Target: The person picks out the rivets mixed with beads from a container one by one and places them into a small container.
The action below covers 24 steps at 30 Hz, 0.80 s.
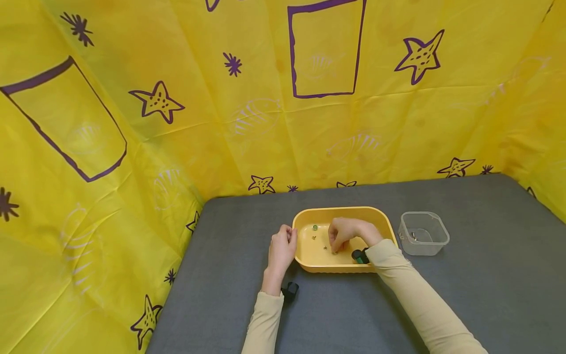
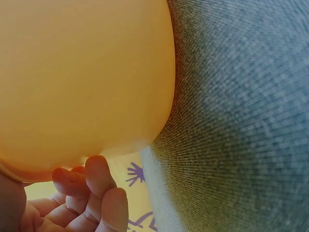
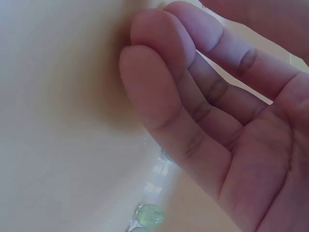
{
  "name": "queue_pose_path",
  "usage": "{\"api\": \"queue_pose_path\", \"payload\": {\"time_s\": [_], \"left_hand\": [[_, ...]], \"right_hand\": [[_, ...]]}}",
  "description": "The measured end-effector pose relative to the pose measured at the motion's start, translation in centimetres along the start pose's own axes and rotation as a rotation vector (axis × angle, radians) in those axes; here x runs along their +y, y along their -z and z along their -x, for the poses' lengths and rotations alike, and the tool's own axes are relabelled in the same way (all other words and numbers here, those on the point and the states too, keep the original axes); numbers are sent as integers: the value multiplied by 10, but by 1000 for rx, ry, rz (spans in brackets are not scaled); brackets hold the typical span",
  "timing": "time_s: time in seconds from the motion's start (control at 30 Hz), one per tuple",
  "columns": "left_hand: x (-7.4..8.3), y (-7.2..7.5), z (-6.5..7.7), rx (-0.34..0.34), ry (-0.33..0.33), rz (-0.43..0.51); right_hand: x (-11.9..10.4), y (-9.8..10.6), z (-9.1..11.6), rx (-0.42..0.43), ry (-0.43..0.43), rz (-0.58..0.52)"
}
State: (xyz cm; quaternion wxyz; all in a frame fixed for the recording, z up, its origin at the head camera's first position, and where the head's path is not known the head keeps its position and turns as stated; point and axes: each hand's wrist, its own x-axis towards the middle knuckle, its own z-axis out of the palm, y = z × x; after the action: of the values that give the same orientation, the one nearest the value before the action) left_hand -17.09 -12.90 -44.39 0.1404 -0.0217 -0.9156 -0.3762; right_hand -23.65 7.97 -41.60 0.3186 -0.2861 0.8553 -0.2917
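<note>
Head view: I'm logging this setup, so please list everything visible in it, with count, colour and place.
Yellow tray: one, yellow, on the table
Green bead: one, green, in the tray near its far left corner
Small pieces: a few, gold-toned, on the tray's floor; exact count unclear
Clear container: one, colourless, right of the tray
Tiny items: count unclear, inside the container
Table: one, grey, underneath
Patterned cloth: yellow, purple and pale drawings, around the table
Wrist devices: two, mainly black, one per wrist
Sleeves: two, cream, on the forearms
Left hand: one, at the tray's left rim
Right hand: one, inside the tray
</note>
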Motion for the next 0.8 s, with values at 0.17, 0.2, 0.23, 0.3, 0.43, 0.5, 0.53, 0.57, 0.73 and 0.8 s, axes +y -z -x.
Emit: {"api": "queue_pose_path", "payload": {"time_s": [0.17, 0.2, 0.23, 0.3, 0.43, 0.5, 0.53, 0.57, 0.73, 0.8], "left_hand": [[0, 0, -1, 0, 2, -1], [0, 0, -1, -1, 5, -1], [0, 0, 0, 0, 2, -1], [-1, 0, 0, 0, 1, -1], [-2, -1, 0, 6, -6, 0], [-1, 0, 0, 5, -4, 0], [-1, 0, 0, 5, -3, 1], [0, 0, 0, 3, 0, 1], [0, 0, 1, -3, 0, 2], [-1, 0, 1, -4, -2, 2]], "right_hand": [[-1, -1, 0, -8, -8, 10], [-1, -1, 0, -11, -10, 11], [-1, -2, -1, -12, -15, 10], [-2, -2, -1, -17, -29, 3], [-2, -3, -3, -26, -48, 1], [-3, -3, -4, -30, -57, -1], [-2, -4, -4, -32, -58, -2], [-2, -4, -4, -37, -56, -1], [-3, -3, -2, -48, -41, -11], [-4, -3, -2, -46, -40, -17]]}}
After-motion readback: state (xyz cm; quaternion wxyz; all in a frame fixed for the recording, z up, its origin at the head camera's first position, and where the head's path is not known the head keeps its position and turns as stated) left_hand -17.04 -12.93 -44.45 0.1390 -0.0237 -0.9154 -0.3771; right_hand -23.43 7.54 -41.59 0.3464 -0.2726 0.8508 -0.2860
